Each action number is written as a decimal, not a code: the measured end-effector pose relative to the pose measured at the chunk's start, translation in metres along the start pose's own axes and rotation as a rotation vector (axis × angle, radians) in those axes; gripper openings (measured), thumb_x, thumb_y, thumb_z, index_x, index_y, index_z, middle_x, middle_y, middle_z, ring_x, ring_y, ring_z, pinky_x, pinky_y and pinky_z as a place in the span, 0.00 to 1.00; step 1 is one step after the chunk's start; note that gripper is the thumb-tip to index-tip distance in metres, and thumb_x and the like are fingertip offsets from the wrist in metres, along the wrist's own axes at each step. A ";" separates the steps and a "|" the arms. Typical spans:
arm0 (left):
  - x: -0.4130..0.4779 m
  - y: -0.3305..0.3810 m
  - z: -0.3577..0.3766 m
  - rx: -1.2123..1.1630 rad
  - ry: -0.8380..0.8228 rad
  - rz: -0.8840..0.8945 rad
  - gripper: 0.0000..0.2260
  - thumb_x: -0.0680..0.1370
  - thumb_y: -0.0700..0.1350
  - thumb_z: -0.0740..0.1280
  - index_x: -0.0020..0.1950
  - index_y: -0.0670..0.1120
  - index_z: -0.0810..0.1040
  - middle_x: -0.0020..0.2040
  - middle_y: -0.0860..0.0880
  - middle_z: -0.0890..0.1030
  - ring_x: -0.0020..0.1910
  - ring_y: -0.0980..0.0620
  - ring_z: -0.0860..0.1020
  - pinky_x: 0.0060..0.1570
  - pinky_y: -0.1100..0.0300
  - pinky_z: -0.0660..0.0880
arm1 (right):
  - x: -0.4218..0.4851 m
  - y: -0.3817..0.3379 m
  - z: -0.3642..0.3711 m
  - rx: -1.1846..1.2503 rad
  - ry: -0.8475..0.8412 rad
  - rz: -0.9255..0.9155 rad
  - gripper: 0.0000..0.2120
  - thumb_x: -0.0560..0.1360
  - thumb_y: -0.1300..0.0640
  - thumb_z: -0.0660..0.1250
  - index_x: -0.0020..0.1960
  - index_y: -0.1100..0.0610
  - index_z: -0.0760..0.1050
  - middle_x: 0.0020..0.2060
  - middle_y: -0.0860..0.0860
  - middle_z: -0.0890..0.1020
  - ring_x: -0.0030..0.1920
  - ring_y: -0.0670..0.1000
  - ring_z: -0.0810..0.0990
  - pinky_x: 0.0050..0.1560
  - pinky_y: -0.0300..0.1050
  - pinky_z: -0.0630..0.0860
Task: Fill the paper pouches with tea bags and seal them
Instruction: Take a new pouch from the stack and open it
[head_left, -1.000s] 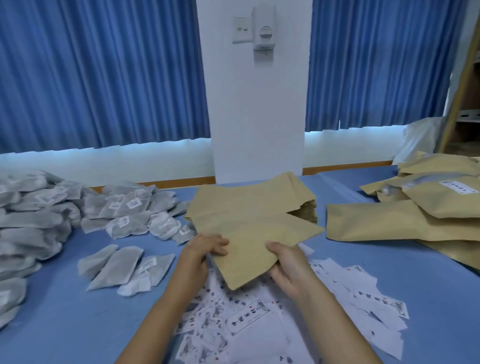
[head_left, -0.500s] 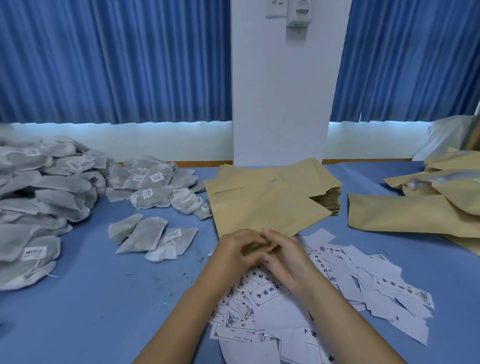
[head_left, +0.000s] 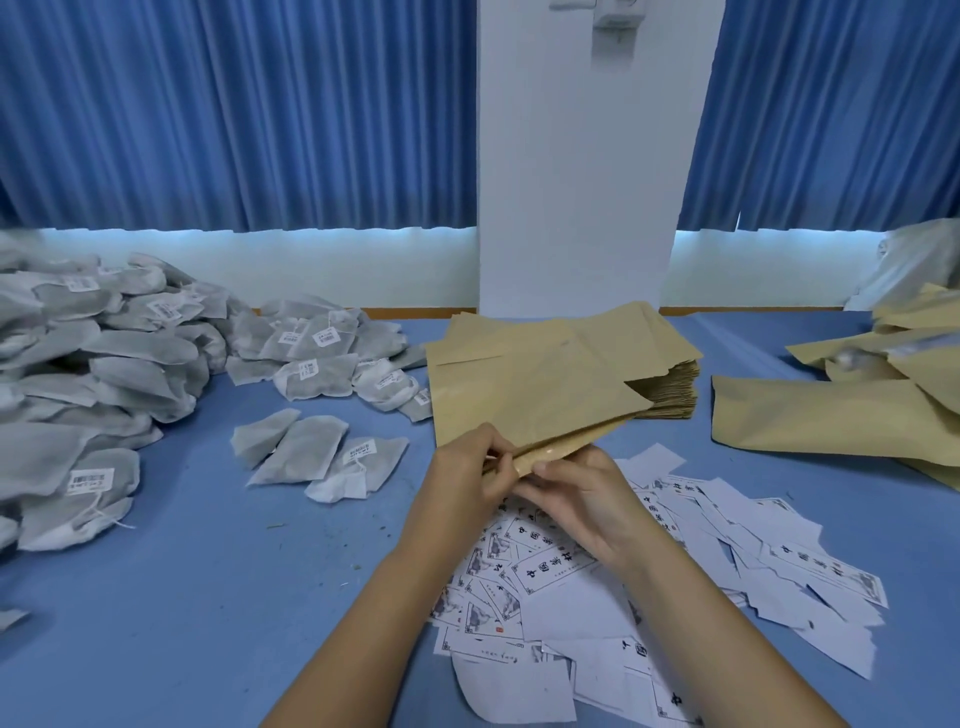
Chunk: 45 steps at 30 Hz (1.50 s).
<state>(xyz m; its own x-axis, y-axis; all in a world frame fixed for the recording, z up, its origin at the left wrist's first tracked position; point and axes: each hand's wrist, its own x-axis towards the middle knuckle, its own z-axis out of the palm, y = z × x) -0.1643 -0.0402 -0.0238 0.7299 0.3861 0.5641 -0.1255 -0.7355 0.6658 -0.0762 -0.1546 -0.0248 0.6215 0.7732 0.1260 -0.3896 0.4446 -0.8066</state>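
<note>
One flat brown paper pouch (head_left: 540, 410) is held up in front of me, its near end at my fingers. My left hand (head_left: 470, 467) pinches that end from the left, and my right hand (head_left: 576, 493) grips it from below and the right. The pouch's opening appears slightly parted between my fingers. Behind it lies a stack of empty brown pouches (head_left: 665, 384). Three grey tea bags (head_left: 317, 457) lie loose to the left of my hands, with a large heap of tea bags (head_left: 93, 364) further left.
Printed white paper labels (head_left: 571, 587) are scattered under and to the right of my forearms on the blue table (head_left: 208, 597). Filled brown pouches (head_left: 841, 415) pile at the right. A white pillar and blue curtains stand behind the table.
The pouch was lowered from a raised, spread hold and my hands came together at its near end. The camera view shifted left and down.
</note>
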 end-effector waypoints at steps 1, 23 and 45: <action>0.000 0.001 0.001 0.017 -0.021 0.024 0.02 0.75 0.38 0.68 0.44 0.44 0.79 0.39 0.53 0.80 0.39 0.58 0.78 0.40 0.64 0.74 | 0.001 0.001 0.001 0.047 0.030 -0.005 0.12 0.73 0.77 0.54 0.48 0.71 0.75 0.43 0.66 0.81 0.50 0.63 0.82 0.51 0.57 0.80; 0.000 0.010 0.011 0.275 0.157 0.163 0.07 0.70 0.36 0.70 0.46 0.40 0.77 0.46 0.49 0.77 0.45 0.51 0.74 0.40 0.55 0.72 | -0.003 0.007 0.017 -0.290 0.188 -0.084 0.14 0.78 0.72 0.52 0.53 0.69 0.76 0.42 0.60 0.84 0.46 0.54 0.83 0.48 0.43 0.80; -0.001 0.007 0.003 0.299 0.056 -0.038 0.15 0.72 0.40 0.71 0.56 0.51 0.74 0.47 0.55 0.74 0.45 0.59 0.72 0.40 0.60 0.71 | -0.001 0.014 0.018 -0.262 0.222 -0.032 0.14 0.76 0.72 0.52 0.47 0.65 0.76 0.37 0.58 0.83 0.41 0.57 0.82 0.46 0.46 0.79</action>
<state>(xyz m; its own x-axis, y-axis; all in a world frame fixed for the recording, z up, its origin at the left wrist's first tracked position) -0.1636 -0.0473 -0.0214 0.6910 0.4404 0.5732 0.1104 -0.8479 0.5185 -0.0945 -0.1407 -0.0259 0.7747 0.6305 0.0479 -0.1977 0.3135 -0.9288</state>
